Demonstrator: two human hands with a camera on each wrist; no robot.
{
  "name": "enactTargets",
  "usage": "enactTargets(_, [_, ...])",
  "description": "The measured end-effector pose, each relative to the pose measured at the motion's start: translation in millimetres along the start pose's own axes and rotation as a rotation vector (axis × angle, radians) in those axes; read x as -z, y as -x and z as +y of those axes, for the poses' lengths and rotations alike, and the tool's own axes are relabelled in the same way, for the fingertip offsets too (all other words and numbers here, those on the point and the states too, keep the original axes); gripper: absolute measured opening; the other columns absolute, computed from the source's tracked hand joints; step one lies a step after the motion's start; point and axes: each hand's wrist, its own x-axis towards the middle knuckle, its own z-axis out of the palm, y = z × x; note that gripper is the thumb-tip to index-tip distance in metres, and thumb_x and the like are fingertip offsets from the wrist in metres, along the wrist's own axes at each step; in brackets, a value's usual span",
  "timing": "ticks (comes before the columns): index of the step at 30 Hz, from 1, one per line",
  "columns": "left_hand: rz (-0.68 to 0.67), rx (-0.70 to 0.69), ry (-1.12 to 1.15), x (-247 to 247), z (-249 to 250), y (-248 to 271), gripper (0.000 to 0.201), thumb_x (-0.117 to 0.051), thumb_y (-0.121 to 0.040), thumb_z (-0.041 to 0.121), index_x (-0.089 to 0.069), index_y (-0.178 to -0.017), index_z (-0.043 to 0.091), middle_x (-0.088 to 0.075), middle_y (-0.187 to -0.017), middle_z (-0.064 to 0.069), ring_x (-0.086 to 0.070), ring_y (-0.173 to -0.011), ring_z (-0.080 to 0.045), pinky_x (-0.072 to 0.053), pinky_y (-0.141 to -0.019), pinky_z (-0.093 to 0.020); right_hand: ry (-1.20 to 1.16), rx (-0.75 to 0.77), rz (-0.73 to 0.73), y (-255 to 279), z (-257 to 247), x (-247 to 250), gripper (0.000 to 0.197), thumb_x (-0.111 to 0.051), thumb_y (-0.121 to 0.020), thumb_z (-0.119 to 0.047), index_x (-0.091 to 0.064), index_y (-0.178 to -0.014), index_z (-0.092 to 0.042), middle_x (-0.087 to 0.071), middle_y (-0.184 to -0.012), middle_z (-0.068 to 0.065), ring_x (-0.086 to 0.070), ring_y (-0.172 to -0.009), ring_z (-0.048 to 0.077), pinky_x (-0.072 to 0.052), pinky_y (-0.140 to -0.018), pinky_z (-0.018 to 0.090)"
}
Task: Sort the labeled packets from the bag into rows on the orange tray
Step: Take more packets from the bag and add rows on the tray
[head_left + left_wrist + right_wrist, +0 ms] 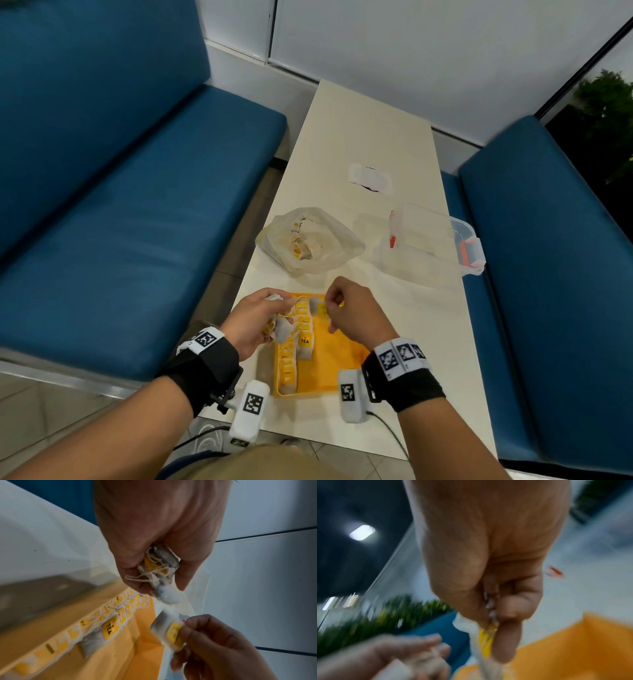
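Right hand (221, 647) fingers (197, 623) pinch one packet (169, 631); left hand (159, 534) grips a bunch (161, 566).

Bright even indoor light, wide-angle edge distortion, right wrist view motion-blurred

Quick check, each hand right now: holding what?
Left hand: grips a bunch of tea packets.
Right hand: pinches one tea packet.
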Motion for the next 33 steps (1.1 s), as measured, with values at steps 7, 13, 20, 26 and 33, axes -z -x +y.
enactTargets(7, [-0.104,-0.158,-0.368,-5,8,7,0.016,-0.081,-0.084,0.009,-0.074,-0.099,0.007,-0.068,-0.07,0.0,-0.06,-0.055,-0.014,-0.047,-0.048,-0.022,0.35,0.257,-0.216,1,-3,9,0.022,-0.056,-0.094,-0.004,-0.067,-0.098,-0.022,-0.065,-0.105,-0.001,-0.061,-0.092,0.017,-0.053,-0.079,0.035])
enactTargets(13, [-0.213,-0.219,-0.602,-11,8,6,0.013,-0.086,-0.081,0.025,-0.076,-0.074,0.029,-0.062,-0.057,0.008,-0.057,-0.051,-0.011,-0.046,-0.054,-0.023,0.106,0.231,-0.123,1,-6,1,0.017,-0.062,-0.091,-0.008,-0.069,-0.094,-0.023,-0.067,-0.095,-0.008,-0.058,-0.081,0.005,-0.049,-0.073,0.021])
enactTargets(20, [-0.142,-0.235,-0.611,-10,7,3,0.008,-0.083,-0.084,0.026,-0.08,-0.079,0.02,-0.069,-0.068,0.005,-0.062,-0.055,-0.015,-0.05,-0.056,-0.029,-0.224,0.018,-0.021,-1,11,-12,0.012,-0.077,-0.08,-0.017,-0.07,-0.09,-0.018,-0.069,-0.086,-0.004,-0.064,-0.073,0.012,-0.057,-0.071,0.033])
enactTargets(26, [-0.062,-0.248,-0.656,-4,2,-4,0.005,-0.081,-0.085,0.026,-0.079,-0.089,0.024,-0.071,-0.076,0.011,-0.062,-0.052,-0.012,-0.048,-0.052,-0.022,-0.482,-0.045,-0.016,5,25,-20,0.01,-0.068,-0.089,-0.001,-0.062,-0.083,-0.008,-0.065,-0.064,0.007,-0.063,-0.055,0.016,-0.041,-0.047,0.024])
enactTargets(33, [0.02,-0.201,-0.759,18,-14,-17,0.005,-0.082,-0.083,0.03,-0.079,-0.087,0.031,-0.072,-0.086,0.013,-0.061,-0.063,-0.002,-0.051,-0.071,-0.025,-0.444,-0.306,-0.191,7,60,-48,0.014,-0.066,-0.087,0.003,-0.057,-0.084,-0.008,-0.066,-0.06,0.013,-0.065,-0.057,0.029,-0.042,-0.044,0.028])
